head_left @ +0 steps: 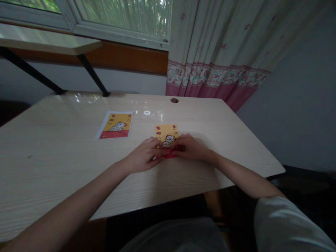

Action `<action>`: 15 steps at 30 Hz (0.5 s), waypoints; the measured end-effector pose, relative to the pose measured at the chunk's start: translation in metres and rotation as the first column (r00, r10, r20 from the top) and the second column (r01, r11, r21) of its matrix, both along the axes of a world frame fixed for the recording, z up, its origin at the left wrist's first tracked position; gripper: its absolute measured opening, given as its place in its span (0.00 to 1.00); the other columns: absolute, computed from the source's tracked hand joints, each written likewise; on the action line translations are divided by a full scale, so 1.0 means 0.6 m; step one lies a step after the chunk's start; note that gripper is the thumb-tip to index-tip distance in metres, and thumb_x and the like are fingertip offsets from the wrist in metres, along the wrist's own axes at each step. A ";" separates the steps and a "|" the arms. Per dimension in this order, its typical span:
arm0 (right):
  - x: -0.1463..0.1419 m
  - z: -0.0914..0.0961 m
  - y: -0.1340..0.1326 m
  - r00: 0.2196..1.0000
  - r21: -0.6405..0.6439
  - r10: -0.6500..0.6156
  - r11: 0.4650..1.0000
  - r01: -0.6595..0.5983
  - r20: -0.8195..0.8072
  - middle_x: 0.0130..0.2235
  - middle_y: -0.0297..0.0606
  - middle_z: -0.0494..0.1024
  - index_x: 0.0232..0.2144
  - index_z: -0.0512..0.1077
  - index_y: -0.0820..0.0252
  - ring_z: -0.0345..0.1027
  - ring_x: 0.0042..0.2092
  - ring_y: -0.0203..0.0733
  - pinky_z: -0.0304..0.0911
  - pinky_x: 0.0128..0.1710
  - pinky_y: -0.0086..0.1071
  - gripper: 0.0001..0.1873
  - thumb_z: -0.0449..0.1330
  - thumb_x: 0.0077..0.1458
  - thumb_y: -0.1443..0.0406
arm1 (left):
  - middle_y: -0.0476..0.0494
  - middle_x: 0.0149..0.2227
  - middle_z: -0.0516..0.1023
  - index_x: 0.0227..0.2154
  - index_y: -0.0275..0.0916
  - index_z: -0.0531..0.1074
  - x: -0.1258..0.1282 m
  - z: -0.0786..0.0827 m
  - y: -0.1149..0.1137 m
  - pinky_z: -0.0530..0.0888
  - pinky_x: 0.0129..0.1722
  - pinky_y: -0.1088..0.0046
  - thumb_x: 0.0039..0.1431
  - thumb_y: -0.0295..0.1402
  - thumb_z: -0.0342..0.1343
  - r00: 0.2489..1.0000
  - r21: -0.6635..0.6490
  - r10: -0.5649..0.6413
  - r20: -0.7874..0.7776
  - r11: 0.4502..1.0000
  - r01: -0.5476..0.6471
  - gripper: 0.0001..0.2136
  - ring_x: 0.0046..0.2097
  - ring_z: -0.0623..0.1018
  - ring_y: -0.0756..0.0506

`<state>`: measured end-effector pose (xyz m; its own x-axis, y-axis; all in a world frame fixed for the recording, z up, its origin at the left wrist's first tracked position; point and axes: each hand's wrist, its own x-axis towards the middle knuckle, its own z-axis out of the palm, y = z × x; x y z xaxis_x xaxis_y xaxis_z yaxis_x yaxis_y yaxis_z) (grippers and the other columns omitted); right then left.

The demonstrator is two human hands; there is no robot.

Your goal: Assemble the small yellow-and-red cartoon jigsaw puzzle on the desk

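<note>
A small yellow and red envelope (166, 134) with a cartoon animal lies on the wooden table (65, 157), just past my hands. My left hand (143, 155) grips its near left edge with curled fingers. My right hand (189, 147) pinches its near right edge, fingers closed over the red bottom part. A second envelope (116, 125) of the same design, inside a white or clear border, lies flat to the left, apart from both hands.
A round cable hole (174, 100) sits near the table's far edge. A floral curtain (215, 52) hangs behind at the right. A black-legged shelf (47, 42) stands under the window at the far left. The table's right corner (280, 171) is close to my right arm.
</note>
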<state>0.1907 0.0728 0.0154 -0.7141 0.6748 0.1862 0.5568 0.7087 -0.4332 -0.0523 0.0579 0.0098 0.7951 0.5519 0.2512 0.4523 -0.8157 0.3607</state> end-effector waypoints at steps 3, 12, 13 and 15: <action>0.000 0.000 0.000 1.000 0.012 0.007 1.000 -0.007 -0.004 0.34 0.34 0.76 0.35 0.75 0.56 0.67 0.37 0.37 0.54 0.40 0.32 0.08 0.62 0.53 0.60 | 0.41 0.41 0.70 0.47 0.45 0.73 0.002 -0.001 -0.002 0.66 0.44 0.63 0.58 0.31 0.52 1.000 0.025 -0.005 -0.010 1.000 0.005 0.15 0.44 0.67 0.42; -0.001 -0.009 0.001 1.000 0.045 -0.006 0.999 0.006 -0.017 0.33 0.34 0.76 0.33 0.75 0.57 0.67 0.37 0.36 0.53 0.41 0.32 0.04 0.61 0.54 0.64 | 0.39 0.42 0.70 0.45 0.42 0.74 0.001 0.003 -0.002 0.65 0.44 0.61 0.59 0.32 0.51 0.999 0.068 -0.006 -0.035 0.998 0.008 0.13 0.44 0.67 0.40; -0.001 -0.010 0.001 1.000 0.049 -0.004 0.999 0.004 -0.016 0.33 0.34 0.76 0.32 0.75 0.57 0.67 0.36 0.36 0.53 0.40 0.32 0.04 0.61 0.54 0.64 | 0.39 0.42 0.70 0.45 0.42 0.74 0.001 0.003 -0.002 0.65 0.44 0.61 0.59 0.32 0.51 0.999 0.072 -0.004 -0.043 0.997 0.007 0.13 0.44 0.67 0.40; -0.001 -0.011 0.001 1.000 0.067 -0.003 0.998 0.003 -0.005 0.33 0.34 0.77 0.31 0.75 0.57 0.67 0.36 0.36 0.53 0.40 0.32 0.04 0.61 0.54 0.64 | 0.39 0.42 0.70 0.45 0.42 0.74 0.001 0.003 -0.003 0.66 0.44 0.61 0.59 0.33 0.51 0.998 0.083 -0.002 -0.057 0.996 0.006 0.13 0.44 0.66 0.40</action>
